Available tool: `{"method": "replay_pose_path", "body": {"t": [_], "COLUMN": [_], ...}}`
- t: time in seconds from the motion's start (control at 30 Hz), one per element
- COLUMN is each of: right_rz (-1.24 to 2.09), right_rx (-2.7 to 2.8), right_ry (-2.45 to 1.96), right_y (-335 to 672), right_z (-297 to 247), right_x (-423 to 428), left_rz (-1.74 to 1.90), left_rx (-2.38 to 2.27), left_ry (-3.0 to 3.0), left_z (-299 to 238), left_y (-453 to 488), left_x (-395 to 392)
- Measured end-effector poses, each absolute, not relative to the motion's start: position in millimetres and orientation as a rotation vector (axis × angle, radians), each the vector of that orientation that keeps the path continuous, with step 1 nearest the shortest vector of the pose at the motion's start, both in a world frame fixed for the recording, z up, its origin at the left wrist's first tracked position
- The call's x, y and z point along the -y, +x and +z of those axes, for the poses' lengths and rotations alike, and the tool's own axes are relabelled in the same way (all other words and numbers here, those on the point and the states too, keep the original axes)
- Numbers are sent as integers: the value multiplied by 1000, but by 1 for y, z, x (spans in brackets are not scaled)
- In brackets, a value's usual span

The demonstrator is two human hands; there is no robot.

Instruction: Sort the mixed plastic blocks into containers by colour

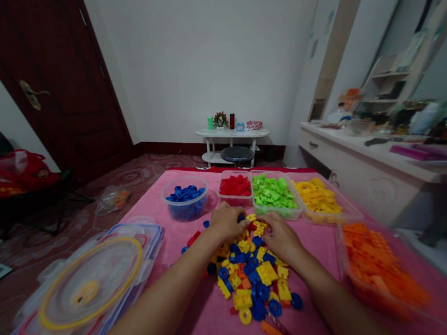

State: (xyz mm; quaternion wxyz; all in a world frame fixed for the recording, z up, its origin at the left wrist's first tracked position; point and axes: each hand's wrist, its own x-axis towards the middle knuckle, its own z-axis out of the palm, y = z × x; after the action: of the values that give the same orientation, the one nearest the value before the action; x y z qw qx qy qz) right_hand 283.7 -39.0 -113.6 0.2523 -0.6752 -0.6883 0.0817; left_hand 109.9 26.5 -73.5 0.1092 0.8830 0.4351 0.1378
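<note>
A loose pile of blue, yellow, red and orange toy building blocks (pixel 255 266) lies on the pink cloth (pixel 207 326). Over its far left edge my left hand (pixel 227 223) bends its fingers closed, with a dark blue piece beside the fingertips; whether they grip it is hard to make out. Across from it, my right hand (pixel 281 235) curls its fingers in among yellow pieces at the far right edge. What it holds, if anything, is hidden. A thin striped stick (pixel 280 327) and an orange block (pixel 272 331) lie at the near edge.
Behind the pile stand a round tub of blue blocks (pixel 186 202) and boxes of red (pixel 235 186), green (pixel 272 191) and yellow blocks (pixel 318 196). A box of orange blocks (pixel 378 264) is at the right. Stacked clear lids (pixel 94 287) lie on the left.
</note>
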Motion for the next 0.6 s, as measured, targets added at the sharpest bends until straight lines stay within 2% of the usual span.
{"method": "replay_pose_path", "body": {"t": [0.13,0.3,0.43,0.6], "right_rz": [349,409,197,153], "right_rx": [1916,2021,1953,2090], "right_ry": [-1834,-1947,-2078,-1825], "right_y": [292,303,291,258], "right_z": [-104,-70,-57,-74], "right_x": [41,54,59,55], "left_rz": [345,521,563,460], "left_rx": [-1045,-757,-907,-1227], "left_ry": [2440,2030,2085,2367], "left_z": [-65,-61,-63,-70], "left_y": [94,62,46,48], "left_x": [-22,-31,-36,-37]}}
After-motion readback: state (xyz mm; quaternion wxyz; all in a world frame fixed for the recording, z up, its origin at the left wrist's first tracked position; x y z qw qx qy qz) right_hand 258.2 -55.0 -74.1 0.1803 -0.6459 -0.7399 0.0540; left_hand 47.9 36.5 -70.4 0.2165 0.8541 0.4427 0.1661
